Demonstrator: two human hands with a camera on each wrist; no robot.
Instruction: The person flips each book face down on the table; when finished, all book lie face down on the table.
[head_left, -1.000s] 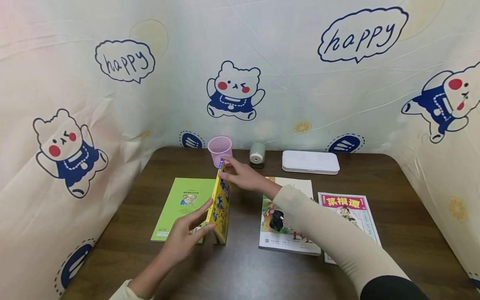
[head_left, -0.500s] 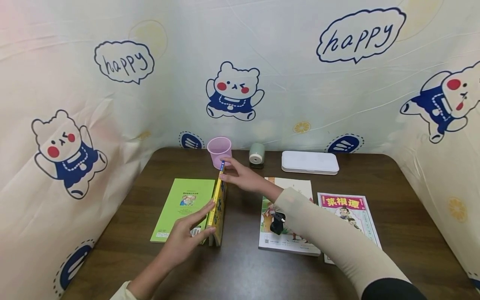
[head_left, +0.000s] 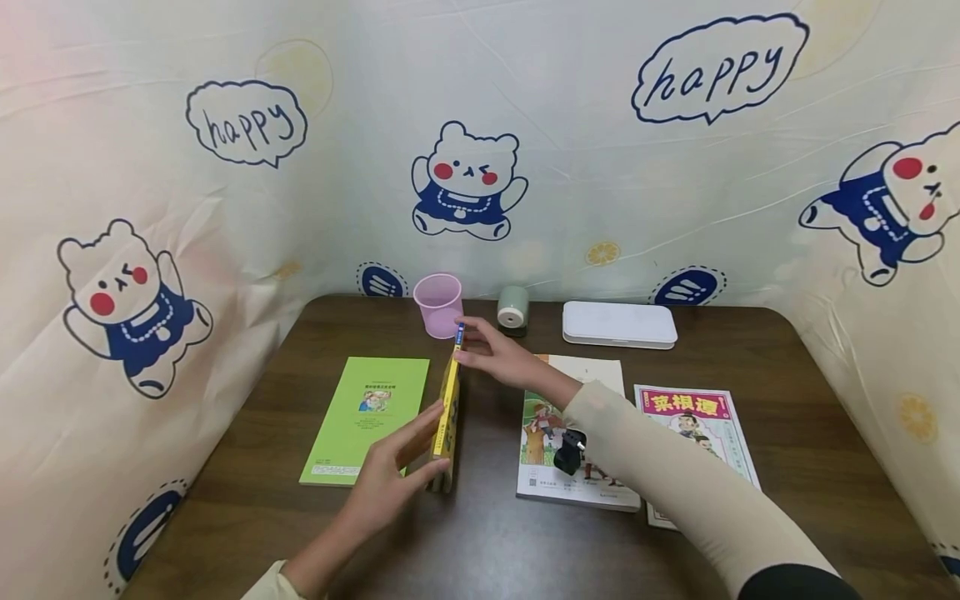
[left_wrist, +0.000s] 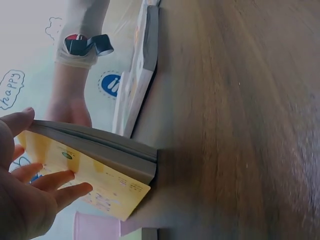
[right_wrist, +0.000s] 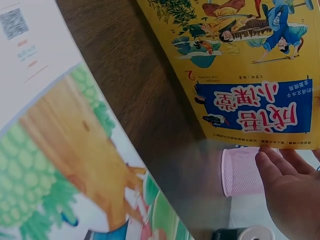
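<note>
A yellow book (head_left: 448,410) stands on its edge in the middle of the table, spine upward. My left hand (head_left: 390,477) grips its near end; in the left wrist view the thumb lies at the page side and the fingers (left_wrist: 55,182) spread over the pale yellow back cover (left_wrist: 115,185). At the far end, my right hand (head_left: 504,358) pinches the book's upper corner. The right wrist view shows the front cover (right_wrist: 240,55) with a blue title panel. Left of the book lies a green book (head_left: 367,425), back cover up.
Behind the yellow book stands a pink cup (head_left: 438,308), with a green pencil sharpener (head_left: 513,308) and a white case (head_left: 619,325) along the back. A white picture book (head_left: 543,479) and a pink-bordered book (head_left: 720,417) lie on the right, partly under the right forearm.
The yellow book first moved left against the green book and became more upright. Both hands have since carried it a little right, and a gap shows between the two books.
</note>
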